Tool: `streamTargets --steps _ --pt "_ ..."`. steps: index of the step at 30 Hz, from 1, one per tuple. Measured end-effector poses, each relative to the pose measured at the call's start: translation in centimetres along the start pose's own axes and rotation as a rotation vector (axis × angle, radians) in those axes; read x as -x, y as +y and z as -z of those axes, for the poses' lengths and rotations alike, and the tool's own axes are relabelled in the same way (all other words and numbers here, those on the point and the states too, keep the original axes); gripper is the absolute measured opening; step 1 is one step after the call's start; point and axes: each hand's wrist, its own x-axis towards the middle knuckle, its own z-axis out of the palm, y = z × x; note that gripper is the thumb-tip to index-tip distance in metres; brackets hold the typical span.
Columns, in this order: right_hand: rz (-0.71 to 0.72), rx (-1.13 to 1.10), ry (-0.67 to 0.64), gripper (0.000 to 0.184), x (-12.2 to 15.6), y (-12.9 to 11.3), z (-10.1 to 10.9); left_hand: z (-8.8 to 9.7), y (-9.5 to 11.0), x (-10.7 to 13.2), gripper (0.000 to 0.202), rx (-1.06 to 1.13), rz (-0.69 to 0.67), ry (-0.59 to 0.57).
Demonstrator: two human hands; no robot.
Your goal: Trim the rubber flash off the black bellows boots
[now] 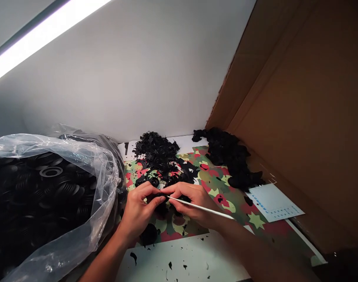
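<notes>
Over the patterned sheet, my left hand pinches a small black rubber-like part between thumb and fingers. Its shape is mostly hidden by the fingertips. My right hand meets it from the other side, closed around a thin white stick-like tool. The tool's tip end is at the black part; its tail points to the lower right. Just below my left hand lies a round black piece. Beyond my fingers, a heap of black shavings spreads over the camouflage-patterned sheet.
At left, a clear plastic bag holds many ridged black round parts. Black lumpy pieces are piled at back right, near a printed white card. A cardboard panel rises at right. Scraps dot the white surface in front.
</notes>
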Motion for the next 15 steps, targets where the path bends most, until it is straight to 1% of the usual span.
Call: streamTargets --steps 3,11,13,15 --pt "0.053 0.051 -0.006 0.013 0.1 0.3 0.1 0.0 0.0 0.0 0.013 -0.018 -0.015 0.001" --pt "0.11 0.153 -0.03 0.014 -0.3 0.5 0.2 0.0 -0.2 0.0 0.015 -0.046 -0.027 0.001" --pt "0.183 0.236 -0.032 0.015 -0.7 0.6 0.0 0.1 -0.2 0.0 0.015 -0.041 -0.022 0.008" --pt "0.295 0.341 -0.036 0.018 -1.1 0.7 -0.5 0.2 -0.2 -0.1 0.015 -0.026 -0.006 0.011"
